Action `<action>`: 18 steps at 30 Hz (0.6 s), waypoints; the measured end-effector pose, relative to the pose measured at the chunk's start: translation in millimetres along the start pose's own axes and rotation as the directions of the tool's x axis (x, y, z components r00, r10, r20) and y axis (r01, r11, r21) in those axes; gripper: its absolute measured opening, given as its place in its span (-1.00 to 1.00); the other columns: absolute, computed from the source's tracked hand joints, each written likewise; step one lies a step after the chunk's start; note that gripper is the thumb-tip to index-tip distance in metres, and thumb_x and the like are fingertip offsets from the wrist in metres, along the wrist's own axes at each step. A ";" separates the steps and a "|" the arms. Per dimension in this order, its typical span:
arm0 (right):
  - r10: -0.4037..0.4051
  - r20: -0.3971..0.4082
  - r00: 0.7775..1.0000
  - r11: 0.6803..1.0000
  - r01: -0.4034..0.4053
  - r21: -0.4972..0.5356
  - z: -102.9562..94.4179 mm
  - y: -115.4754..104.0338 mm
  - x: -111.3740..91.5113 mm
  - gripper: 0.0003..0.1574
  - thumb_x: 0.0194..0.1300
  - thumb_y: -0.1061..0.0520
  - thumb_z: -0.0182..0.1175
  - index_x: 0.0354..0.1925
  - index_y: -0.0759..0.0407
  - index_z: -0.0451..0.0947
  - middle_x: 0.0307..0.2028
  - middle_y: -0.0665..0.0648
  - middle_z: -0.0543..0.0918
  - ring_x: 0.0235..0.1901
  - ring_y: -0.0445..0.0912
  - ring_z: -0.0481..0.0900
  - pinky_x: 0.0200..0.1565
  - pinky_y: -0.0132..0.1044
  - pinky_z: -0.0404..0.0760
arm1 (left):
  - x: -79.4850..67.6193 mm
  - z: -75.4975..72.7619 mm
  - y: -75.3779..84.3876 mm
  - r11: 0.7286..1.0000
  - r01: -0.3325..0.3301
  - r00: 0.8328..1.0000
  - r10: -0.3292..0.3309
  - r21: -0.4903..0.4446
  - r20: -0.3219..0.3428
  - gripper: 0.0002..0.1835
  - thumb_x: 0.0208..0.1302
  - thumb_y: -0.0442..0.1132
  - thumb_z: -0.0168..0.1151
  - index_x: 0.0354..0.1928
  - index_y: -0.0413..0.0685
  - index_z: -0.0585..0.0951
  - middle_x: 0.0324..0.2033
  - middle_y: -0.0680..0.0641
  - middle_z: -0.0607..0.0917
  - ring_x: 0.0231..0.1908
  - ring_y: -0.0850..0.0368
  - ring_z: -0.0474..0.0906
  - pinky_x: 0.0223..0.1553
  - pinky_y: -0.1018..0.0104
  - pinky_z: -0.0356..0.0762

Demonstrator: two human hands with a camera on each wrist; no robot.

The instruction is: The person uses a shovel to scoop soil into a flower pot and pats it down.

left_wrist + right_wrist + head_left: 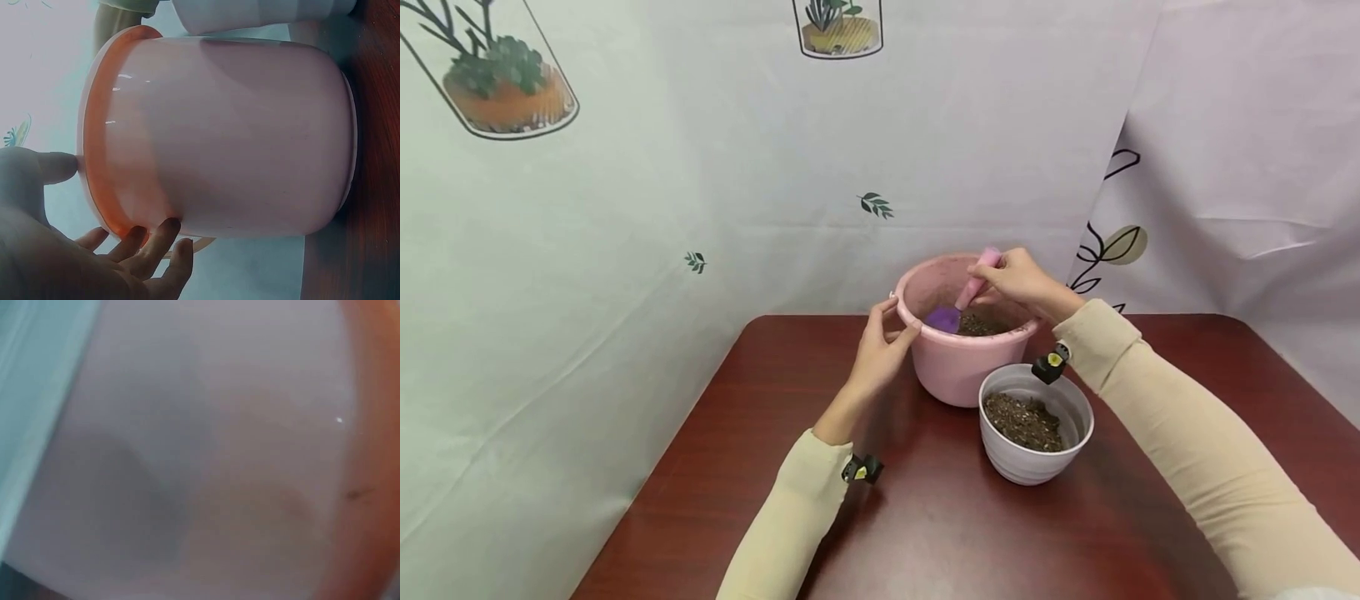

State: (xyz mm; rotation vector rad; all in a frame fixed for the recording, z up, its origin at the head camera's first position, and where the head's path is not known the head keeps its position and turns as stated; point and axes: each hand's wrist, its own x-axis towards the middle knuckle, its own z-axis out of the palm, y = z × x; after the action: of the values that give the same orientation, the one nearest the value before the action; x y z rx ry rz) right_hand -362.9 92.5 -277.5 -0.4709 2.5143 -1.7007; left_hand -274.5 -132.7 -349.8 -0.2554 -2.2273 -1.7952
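A pink bucket (962, 367) with dark soil (981, 325) inside stands on the table. My left hand (877, 350) holds its rim at the left side; in the left wrist view the thumb touches the rim (94, 169) and the fingertips lie against the outer wall. Over the bucket, my right hand (1022, 275) grips the pink handle of a small shovel (973, 287), its purple blade down inside against the soil. The right wrist view shows only the blurred bucket wall (250, 456) close up; the right hand is out of that frame.
In front of the bucket, to its right, a white ribbed pot (1026, 467) holds soil (1026, 421). Both stand on a dark red-brown table (925, 533). Behind hangs a pale cloth (775, 167) printed with plants.
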 end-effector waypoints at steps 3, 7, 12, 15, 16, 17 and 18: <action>0.001 -0.006 1.000 1.000 -0.001 0.028 -2.7 2.8 -3.9 -0.64 0.43 0.14 0.16 -0.35 0.45 0.63 -0.49 0.20 0.75 -0.45 -0.11 0.73 -0.29 -0.29 0.69 | -1.2 2.8 -2.7 1.000 0.006 1.000 -0.006 -0.016 0.006 -0.38 0.37 -0.18 0.26 0.40 -0.11 0.30 0.33 -0.20 0.42 0.04 -0.20 0.61 0.03 -0.01 0.58; 0.021 -0.029 0.999 0.999 -0.020 0.026 -6.6 7.5 -8.6 -0.64 0.42 0.13 0.17 -0.40 0.38 0.66 -0.51 0.16 0.75 -0.44 -0.17 0.72 -0.30 -0.38 0.64 | -3.4 6.0 -6.5 0.999 0.011 1.000 -0.010 -0.032 0.021 -0.38 0.37 -0.19 0.26 0.40 -0.13 0.29 0.33 -0.23 0.41 0.04 -0.22 0.60 0.03 -0.01 0.58; 0.039 -0.020 0.999 0.990 -0.036 0.139 -9.7 6.4 -9.3 -0.66 0.44 0.16 0.15 -0.36 0.44 0.60 -0.49 0.21 0.75 -0.46 -0.11 0.74 -0.25 -0.28 0.69 | -2.1 5.2 -5.3 0.999 -0.005 1.000 0.005 -0.052 0.008 -0.37 0.36 -0.22 0.27 0.40 -0.15 0.29 0.31 -0.25 0.43 0.03 -0.24 0.60 0.04 -0.02 0.57; 0.053 -0.018 0.998 0.974 -0.048 0.223 -12.1 3.4 -7.7 -0.68 0.45 0.18 0.13 -0.33 0.46 0.56 -0.49 0.24 0.74 -0.46 -0.07 0.75 -0.23 -0.22 0.70 | -0.2 3.0 -2.7 0.998 -0.005 1.000 0.005 -0.061 0.002 -0.37 0.36 -0.21 0.26 0.40 -0.14 0.27 0.30 -0.26 0.43 0.04 -0.24 0.60 0.06 -0.02 0.55; 0.057 -0.016 0.998 0.968 -0.052 0.245 -13.5 2.7 -7.7 -0.68 0.46 0.18 0.12 -0.33 0.45 0.57 -0.48 0.26 0.74 -0.45 -0.06 0.75 -0.22 -0.22 0.70 | 0.2 2.6 -1.7 0.998 0.000 1.000 0.000 -0.062 0.002 -0.36 0.37 -0.21 0.26 0.40 -0.14 0.26 0.29 -0.27 0.43 0.04 -0.23 0.60 0.06 -0.02 0.55; 0.066 -0.013 0.998 0.961 -0.060 0.271 -15.3 2.3 -8.1 -0.68 0.46 0.19 0.12 -0.34 0.45 0.58 -0.47 0.28 0.74 -0.44 -0.04 0.76 -0.20 -0.20 0.69 | 0.4 2.6 -1.0 0.998 0.005 1.000 -0.004 -0.063 0.003 -0.37 0.37 -0.20 0.26 0.39 -0.14 0.26 0.27 -0.28 0.44 0.05 -0.23 0.59 0.06 -0.01 0.55; 0.072 -0.008 0.997 0.951 -0.067 0.302 -17.3 2.4 -8.7 -0.67 0.47 0.19 0.11 -0.35 0.44 0.58 -0.46 0.29 0.74 -0.42 -0.03 0.76 -0.19 -0.20 0.69 | 0.7 3.0 -0.6 0.998 0.011 1.000 -0.011 -0.063 0.003 -0.37 0.37 -0.19 0.26 0.39 -0.13 0.25 0.26 -0.28 0.44 0.05 -0.23 0.59 0.06 -0.01 0.55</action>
State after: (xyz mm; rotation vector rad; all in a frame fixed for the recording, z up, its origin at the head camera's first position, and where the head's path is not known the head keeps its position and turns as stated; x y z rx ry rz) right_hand -359.0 111.2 -274.0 -0.3367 2.1945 -2.0213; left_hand -275.6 -129.9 -350.7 -0.2584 -2.1804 -1.8735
